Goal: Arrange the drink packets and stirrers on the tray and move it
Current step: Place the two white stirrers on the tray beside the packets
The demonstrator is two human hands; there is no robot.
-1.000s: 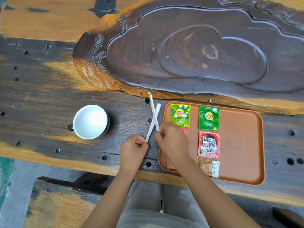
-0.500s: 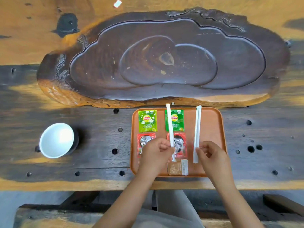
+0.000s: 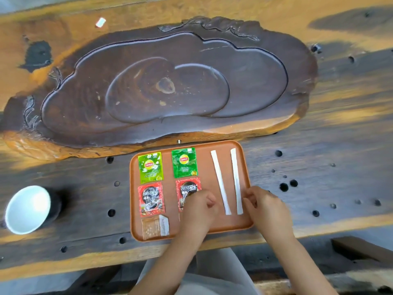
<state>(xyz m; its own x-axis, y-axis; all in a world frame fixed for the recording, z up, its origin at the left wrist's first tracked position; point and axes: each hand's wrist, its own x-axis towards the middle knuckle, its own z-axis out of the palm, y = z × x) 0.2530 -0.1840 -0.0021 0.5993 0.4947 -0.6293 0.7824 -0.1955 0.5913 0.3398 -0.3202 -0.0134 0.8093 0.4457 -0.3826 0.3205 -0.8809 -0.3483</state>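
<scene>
An orange tray [image 3: 205,165] sits at the table's near edge. On it lie two green Lipton packets [image 3: 150,167] [image 3: 184,162], a red Nescafe packet [image 3: 151,199], a second Nescafe packet [image 3: 190,185] partly under my left hand, and a brown sugar packet [image 3: 155,227]. Two white stirrers [image 3: 220,182] [image 3: 235,177] lie flat side by side on the tray's right part. My left hand [image 3: 200,209] hovers loosely curled just left of them, holding nothing. My right hand [image 3: 265,209] is at the right stirrer's near end, fingers apart and close beside it.
A white cup [image 3: 28,209] stands to the left on the dark wooden table [image 3: 319,167], which has several holes. A big carved dark wood tea board [image 3: 165,86] lies right behind the tray. A small white scrap [image 3: 100,22] lies far back.
Both stirrers were carried from left of the tray over to its right part and laid down flat. My hands have let go of them and drawn back a little.
</scene>
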